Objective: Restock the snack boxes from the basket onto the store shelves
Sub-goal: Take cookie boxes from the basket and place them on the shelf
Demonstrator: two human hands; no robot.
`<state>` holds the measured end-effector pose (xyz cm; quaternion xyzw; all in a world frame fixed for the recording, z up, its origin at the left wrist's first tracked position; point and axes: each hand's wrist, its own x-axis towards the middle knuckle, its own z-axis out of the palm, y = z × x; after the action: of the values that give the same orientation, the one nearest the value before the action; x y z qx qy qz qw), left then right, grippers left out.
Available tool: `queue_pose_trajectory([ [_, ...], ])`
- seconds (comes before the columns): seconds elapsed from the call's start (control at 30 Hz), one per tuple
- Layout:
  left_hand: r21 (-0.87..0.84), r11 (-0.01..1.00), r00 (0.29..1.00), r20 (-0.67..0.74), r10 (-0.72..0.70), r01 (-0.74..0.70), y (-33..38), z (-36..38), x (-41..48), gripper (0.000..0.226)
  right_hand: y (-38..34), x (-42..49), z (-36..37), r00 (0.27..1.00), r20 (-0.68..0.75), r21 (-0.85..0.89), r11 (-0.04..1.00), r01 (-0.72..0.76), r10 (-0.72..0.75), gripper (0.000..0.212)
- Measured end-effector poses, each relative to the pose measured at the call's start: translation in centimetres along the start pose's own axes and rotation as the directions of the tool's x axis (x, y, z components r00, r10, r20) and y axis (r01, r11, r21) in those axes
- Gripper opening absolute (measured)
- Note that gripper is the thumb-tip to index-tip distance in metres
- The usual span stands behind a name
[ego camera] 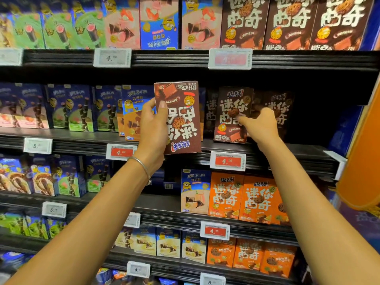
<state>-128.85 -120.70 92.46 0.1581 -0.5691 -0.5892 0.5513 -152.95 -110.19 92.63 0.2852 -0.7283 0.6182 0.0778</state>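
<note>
Head view | upside-down brown snack box (pixel 181 120) was clasped by left hand (pixel 153 128) | shelved brown box (pixel 231 116) was pinched at right edge by right hand (pixel 262 125)

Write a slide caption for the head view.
Left hand holds an upside-down brown cookie box while right hand touches a matching box on the shelf.

**Brown, orange, blue on black shelves (pixel 174 58)**

The raised box (pixel 181 118) is brown with white lettering and a speckled cookie print; the shelf box (pixel 233 115) matches. The lower boxes (pixel 242 198) are orange, the left boxes (pixel 70 108) blue with yellow figures. The price tags (pixel 227 161) show red or white.
</note>
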Motion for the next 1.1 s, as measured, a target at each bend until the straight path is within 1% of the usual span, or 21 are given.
queue_pose_trajectory([
  [0.03,0.001,1.000,1.000,0.003,0.001,-0.001,0.0,0.0,0.0,0.035,-0.2,0.3,0.5,1.000,-0.022,-0.044,0.999,0.006,-0.007,0.032],
  [0.1,0.003,1.000,1.000,0.005,0.001,-0.001,0.1,-0.1,0.0,0.035,-0.6,0.7,1.5,1.000,-0.025,-0.121,0.993,0.006,-0.009,0.023],
  [0.2,-0.007,1.000,1.000,0.006,-0.005,0.005,0.0,-0.2,0.1,0.034,-0.8,0.8,2.5,1.000,-0.010,-0.175,0.984,-0.020,0.019,0.022],
  [0.3,-0.015,1.000,1.000,0.010,-0.002,0.002,-0.2,-0.3,0.2,0.034,-1.0,0.8,3.3,0.999,-0.003,-0.246,0.969,-0.037,0.037,0.033],
  [0.37,-0.007,1.000,1.000,0.018,0.003,-0.003,-0.4,-0.4,0.2,0.036,-1.2,0.6,3.7,0.999,0.003,-0.291,0.956,-0.042,0.045,0.035],
  [0.53,-0.003,1.000,0.999,0.035,0.001,-0.001,-0.7,-0.5,0.3,0.034,-1.9,0.1,4.4,0.998,0.031,-0.378,0.925,-0.035,0.051,0.015],
  [0.7,-0.017,1.000,0.999,0.047,-0.014,0.014,-0.7,-0.5,0.3,0.035,-2.1,0.1,4.7,0.998,0.021,-0.427,0.903,-0.041,0.055,0.015],
  [0.93,-0.017,1.000,0.998,0.066,-0.001,0.003,-0.7,-0.6,0.3,0.033,-2.0,-0.1,4.6,0.999,0.004,-0.400,0.915,-0.048,0.054,0.018],
  [1.03,-0.033,0.999,0.998,0.069,-0.001,0.004,-0.6,-0.7,0.2,0.034,-1.9,-0.4,3.5,0.999,-0.006,-0.322,0.946,-0.050,0.051,0.025],
  [1.1,-0.048,0.999,0.998,0.068,0.003,0.000,-0.7,-0.5,0.1,0.033,-2.0,-1.3,2.6,0.999,-0.033,-0.251,0.968,-0.010,0.002,0.035],
])
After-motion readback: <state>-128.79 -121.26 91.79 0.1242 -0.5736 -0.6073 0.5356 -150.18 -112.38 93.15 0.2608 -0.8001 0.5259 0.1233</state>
